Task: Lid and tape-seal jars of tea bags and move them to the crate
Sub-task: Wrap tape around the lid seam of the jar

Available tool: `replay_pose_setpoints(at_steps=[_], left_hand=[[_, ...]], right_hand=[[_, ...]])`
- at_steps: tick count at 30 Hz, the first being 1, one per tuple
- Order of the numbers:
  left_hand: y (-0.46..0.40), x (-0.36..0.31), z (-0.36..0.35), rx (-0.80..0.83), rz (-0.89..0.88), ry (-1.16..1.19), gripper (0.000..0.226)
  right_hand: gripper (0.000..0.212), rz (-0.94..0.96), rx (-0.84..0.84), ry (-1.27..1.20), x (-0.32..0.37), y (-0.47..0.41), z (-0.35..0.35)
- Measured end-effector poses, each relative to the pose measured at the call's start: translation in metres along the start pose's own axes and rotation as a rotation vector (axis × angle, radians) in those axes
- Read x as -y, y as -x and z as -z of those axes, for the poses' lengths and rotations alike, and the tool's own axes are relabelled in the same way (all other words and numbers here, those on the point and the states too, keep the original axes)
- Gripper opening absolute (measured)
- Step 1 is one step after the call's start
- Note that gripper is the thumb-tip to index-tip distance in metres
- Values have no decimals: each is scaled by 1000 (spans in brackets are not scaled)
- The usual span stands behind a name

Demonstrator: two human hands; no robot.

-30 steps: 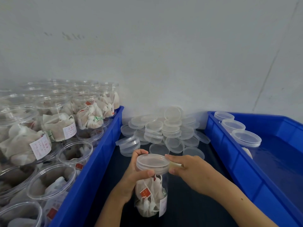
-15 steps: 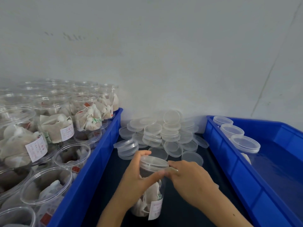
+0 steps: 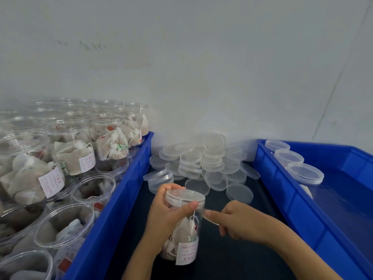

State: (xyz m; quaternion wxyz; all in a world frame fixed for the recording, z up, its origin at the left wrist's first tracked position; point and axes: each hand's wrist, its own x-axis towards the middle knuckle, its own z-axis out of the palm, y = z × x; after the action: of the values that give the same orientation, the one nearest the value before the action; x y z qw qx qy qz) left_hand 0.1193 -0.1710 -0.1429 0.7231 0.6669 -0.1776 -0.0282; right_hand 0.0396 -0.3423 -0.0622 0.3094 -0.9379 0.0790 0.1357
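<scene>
Clear plastic jar of tea bags (image 3: 182, 235) stands tilted on the dark bench (image 3: 232, 257) between two crates, its clear round lid (image 3: 185, 196) already on. Curled round its upper part, the left hand (image 3: 167, 217) grips it, thumb across the seam. Just right of it, the right hand (image 3: 240, 223) pinches what looks like a strip of clear tape (image 3: 211, 220). Taping seems under way; next the strip must be wrapped round the seam, then the jar carried to the blue plastic crate on the right (image 3: 298, 201), where lidded jars (image 3: 304, 173) stand. Loose clear lids (image 3: 203, 160) are heaped beyond; open jars (image 3: 66, 158) fill the left blue crate (image 3: 125, 195).
</scene>
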Motion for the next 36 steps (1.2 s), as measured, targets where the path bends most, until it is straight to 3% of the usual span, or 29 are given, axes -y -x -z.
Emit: replay_pose_setpoints(at_steps=[3, 9, 15, 18, 23, 26, 28, 33, 36], left_hand=[[-3, 0, 4, 24, 22, 44, 76], [-6, 5, 10, 79, 56, 85, 77], [-7, 12, 17, 155, 56, 189, 78], [-6, 12, 18, 205, 39, 236, 89], [-8, 12, 20, 338, 51, 265, 98], [-7, 12, 21, 324, 75, 238, 105], [-5, 10, 22, 294, 66, 190, 96], [-2, -4, 22, 238, -111, -127, 37], [3, -6, 14, 163, -238, -246, 34]], right_hand=[[57, 17, -79, 44, 2, 4, -5], [50, 36, -271, 376, 16, 11, -10], [43, 31, -136, 342, 17, -2, -10], [43, -4, -160, 196, 11, -7, -11], [45, 63, -183, 190, 7, -5, -11], [44, 145, -222, 193, 11, -4, -12], [40, 173, -242, 199, 14, -4, -14], [26, 160, -248, 152, 14, -4, -14], [25, 163, -299, 180, 14, -8, -22]])
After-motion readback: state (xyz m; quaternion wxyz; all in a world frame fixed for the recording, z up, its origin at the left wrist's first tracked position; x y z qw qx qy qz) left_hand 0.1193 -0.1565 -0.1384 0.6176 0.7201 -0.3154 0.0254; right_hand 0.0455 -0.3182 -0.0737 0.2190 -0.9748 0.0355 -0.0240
